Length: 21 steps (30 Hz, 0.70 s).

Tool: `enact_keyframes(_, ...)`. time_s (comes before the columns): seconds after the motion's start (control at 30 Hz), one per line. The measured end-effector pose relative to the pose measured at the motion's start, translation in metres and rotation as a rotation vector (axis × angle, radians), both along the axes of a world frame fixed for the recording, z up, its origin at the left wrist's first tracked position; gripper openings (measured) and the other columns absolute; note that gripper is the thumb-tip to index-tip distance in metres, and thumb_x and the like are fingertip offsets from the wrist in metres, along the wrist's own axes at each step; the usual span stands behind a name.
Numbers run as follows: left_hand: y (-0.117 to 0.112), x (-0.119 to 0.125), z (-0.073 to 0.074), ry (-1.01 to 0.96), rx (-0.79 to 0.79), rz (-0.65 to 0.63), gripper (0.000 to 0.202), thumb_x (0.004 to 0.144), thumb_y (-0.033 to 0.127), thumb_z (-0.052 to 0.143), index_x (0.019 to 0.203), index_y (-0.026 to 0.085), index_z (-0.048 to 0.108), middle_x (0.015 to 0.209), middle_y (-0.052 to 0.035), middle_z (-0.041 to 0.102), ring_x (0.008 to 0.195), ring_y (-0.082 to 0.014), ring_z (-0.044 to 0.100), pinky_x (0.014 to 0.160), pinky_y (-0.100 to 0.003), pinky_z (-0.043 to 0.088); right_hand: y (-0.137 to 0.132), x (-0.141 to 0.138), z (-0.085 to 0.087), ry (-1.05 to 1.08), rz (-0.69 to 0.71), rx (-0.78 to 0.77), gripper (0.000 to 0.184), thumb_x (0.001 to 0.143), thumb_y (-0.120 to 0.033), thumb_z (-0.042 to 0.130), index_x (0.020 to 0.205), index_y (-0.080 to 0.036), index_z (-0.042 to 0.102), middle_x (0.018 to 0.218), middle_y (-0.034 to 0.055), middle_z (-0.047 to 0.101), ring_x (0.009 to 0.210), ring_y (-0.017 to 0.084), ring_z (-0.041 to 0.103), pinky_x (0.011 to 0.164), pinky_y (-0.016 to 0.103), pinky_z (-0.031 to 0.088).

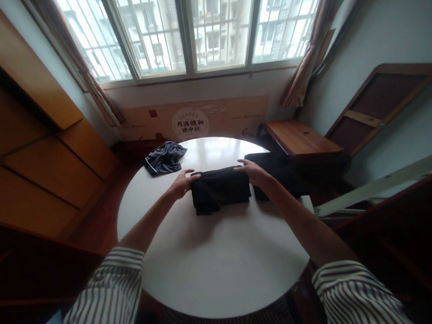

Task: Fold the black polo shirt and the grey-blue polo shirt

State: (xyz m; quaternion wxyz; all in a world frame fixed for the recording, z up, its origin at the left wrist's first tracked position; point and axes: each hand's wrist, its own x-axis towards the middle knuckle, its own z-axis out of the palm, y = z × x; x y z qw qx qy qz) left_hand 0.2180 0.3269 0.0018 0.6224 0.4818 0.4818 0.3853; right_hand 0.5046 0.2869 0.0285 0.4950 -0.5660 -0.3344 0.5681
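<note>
A round white gloss-topped bench fills the middle of the view. On it, just far of centre, lies a folded black fabric garment, a soft, squarish bundle with uneven layered edges and a loose flap sagging at its near left corner. Both bare hands rest on it, one at each end, evenly placed so that the bundle sits between them. The left hand reaches the garment's left end, its fingers draped over the corner; whether they pinch the cloth, I cannot tell. The right hand lies on the right end, its fingers spread flat and released, not clenched. Just beyond the right hand sits a second dark garment, near the bench's far right edge. Toward the far left edge lies a crumpled grey-blue garment with pale trim. Striped shirt sleeves enter from the near side.
</note>
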Motion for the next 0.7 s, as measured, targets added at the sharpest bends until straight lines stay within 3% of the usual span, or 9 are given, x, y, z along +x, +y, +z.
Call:
enact_keyframes(0.1,0.014,0.008,0.009,-0.13,-0.126,0.026,0.039,0.078,0.03,0.08,0.108,0.012,0.062,0.073,-0.0033,0.069,0.061,-0.0133,0.065,0.053,-0.019,0.05,0.013,0.004,0.01,-0.023,0.015,-0.012,0.073,0.074,-0.012,0.08,0.139,-0.012,0.046,0.096,0.013,0.073,0.075,0.018,0.071,0.062,0.021,0.058)
enact_keyframes(0.2,0.024,0.017,0.007,-0.185,-0.195,0.041,0.03,0.083,0.031,0.074,0.103,0.01,0.065,0.072,-0.0043,0.068,0.062,-0.0148,0.066,0.053,-0.02,0.051,0.024,0.006,0.013,-0.071,0.034,-0.032,0.08,0.071,-0.015,0.084,0.142,-0.015,0.045,0.108,0.0161,0.071,0.079,0.019,0.072,0.061,0.022,0.058)
enact_keyframes(0.3,0.026,0.024,-0.004,-0.211,-0.189,0.039,0.042,0.079,0.028,0.079,0.113,0.012,0.061,0.081,-0.0052,0.07,0.07,-0.0167,0.069,0.059,-0.022,0.054,0.034,0.004,0.007,-0.134,0.014,-0.065,0.077,0.071,-0.018,0.084,0.138,-0.014,0.047,0.108,0.0173,0.071,0.077,0.022,0.073,0.057,0.025,0.058)
enact_keyframes(0.4,0.025,0.023,-0.017,-0.197,-0.149,0.076,0.074,0.067,0.016,0.087,0.13,0.016,0.048,0.093,-0.0053,0.07,0.077,-0.0164,0.07,0.068,-0.024,0.056,0.041,0.002,-0.005,-0.183,-0.008,-0.089,0.063,0.073,-0.017,0.082,0.129,-0.009,0.054,0.096,0.0159,0.072,0.072,0.022,0.072,0.056,0.027,0.059)
enact_keyframes(0.53,0.03,0.014,-0.03,-0.033,-0.045,0.096,0.092,0.061,0.023,0.093,0.136,0.015,0.04,0.1,-0.0109,0.069,0.079,-0.0187,0.07,0.072,-0.029,0.057,0.042,0.004,-0.021,-0.28,-0.036,-0.083,0.063,0.073,-0.011,0.079,0.129,-0.006,0.051,0.094,0.0138,0.071,0.075,0.021,0.072,0.064,0.027,0.06)
enact_keyframes(0.7,0.041,0.004,-0.045,0.39,0.323,0.159,0.089,0.05,0.04,0.095,0.125,0.015,0.055,0.115,-0.0167,0.065,0.099,-0.0258,0.067,0.086,-0.035,0.055,0.039,0.011,-0.033,-0.501,-0.063,-0.021,0.071,0.068,-0.02,0.082,0.131,-0.01,0.05,0.117,0.0182,0.065,0.103,0.027,0.067,0.084,0.033,0.057)
